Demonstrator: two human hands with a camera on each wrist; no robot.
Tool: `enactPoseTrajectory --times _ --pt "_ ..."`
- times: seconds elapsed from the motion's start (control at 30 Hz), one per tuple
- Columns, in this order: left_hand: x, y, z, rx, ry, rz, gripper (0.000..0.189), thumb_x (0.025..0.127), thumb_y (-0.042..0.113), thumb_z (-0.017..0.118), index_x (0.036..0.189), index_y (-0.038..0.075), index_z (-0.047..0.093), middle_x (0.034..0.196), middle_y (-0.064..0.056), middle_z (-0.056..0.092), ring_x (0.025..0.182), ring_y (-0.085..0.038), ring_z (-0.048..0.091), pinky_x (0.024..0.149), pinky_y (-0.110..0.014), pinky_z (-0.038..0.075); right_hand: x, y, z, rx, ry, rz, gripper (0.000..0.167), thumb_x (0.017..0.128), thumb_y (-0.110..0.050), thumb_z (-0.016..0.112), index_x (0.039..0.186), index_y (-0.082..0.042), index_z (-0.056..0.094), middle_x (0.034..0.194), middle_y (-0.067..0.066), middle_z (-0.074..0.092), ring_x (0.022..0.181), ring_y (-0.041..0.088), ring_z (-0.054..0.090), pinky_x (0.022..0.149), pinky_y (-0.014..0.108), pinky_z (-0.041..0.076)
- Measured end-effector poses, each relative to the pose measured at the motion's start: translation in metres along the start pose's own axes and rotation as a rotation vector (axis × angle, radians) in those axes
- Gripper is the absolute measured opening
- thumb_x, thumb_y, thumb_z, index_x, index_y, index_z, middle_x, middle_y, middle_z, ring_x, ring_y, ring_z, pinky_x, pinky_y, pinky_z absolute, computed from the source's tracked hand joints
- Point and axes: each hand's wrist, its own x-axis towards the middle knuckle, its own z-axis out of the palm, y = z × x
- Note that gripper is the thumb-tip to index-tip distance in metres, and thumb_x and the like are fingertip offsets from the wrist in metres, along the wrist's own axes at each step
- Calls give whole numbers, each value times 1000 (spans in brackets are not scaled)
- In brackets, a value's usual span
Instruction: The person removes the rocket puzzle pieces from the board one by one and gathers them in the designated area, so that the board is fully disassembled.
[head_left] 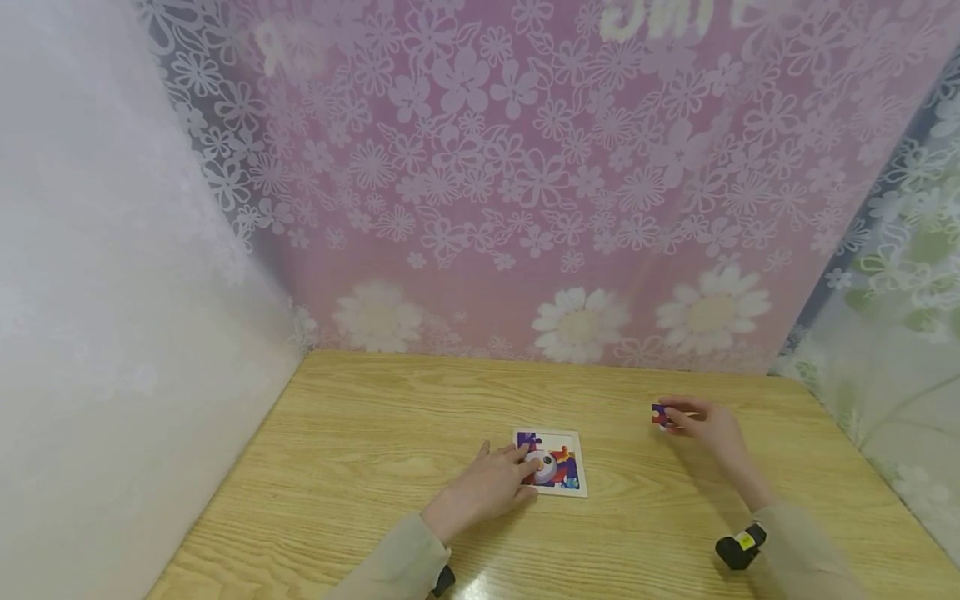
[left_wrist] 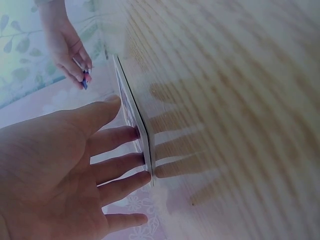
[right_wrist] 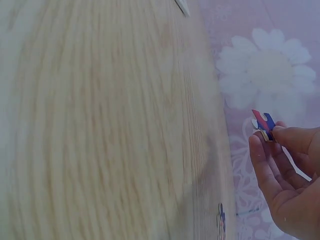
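Note:
A small square jigsaw puzzle (head_left: 570, 477) with a white frame lies on the table, showing a bird-like picture with a big eye. Bare white backing shows in its upper right part. My left hand (head_left: 483, 485) rests on the puzzle's left side, fingers spread and fairly straight; in the left wrist view fingertips touch its edge. Off to the right, my right hand (head_left: 708, 429) pinches a puzzle piece (right_wrist: 264, 124), red and blue with a pale patch, between thumb and fingers, raised above the table.
Another puzzle piece (right_wrist: 221, 220) lies on the wooden table (head_left: 390, 400) near the right hand, seen in the right wrist view. A pink flowered curtain (head_left: 480, 208) hangs behind the table's back edge, with pale sheets (head_left: 135, 292) at both sides.

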Motion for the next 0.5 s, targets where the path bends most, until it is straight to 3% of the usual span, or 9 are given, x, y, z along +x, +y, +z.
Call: enactPoseTrajectory --times 0.2,0.5 --pt "0 1 -1 1 -8 -6 51 104 46 56 151 27 53 160 -1 48 147 -21 48 120 -57 39 3 8 -10 -75 -26 28 42 107 -19 55 138 10 58 132 36 62 87 -1 74 80 29 64" --pt "0 1 -2 -12 -8 -10 51 104 46 56 151 26 53 160 -2 48 147 -22 48 120 -58 38 4 14 -9 -182 -66 72 35 101 -14 65 129 8 66 124 32 68 89 9 76 75 23 62"
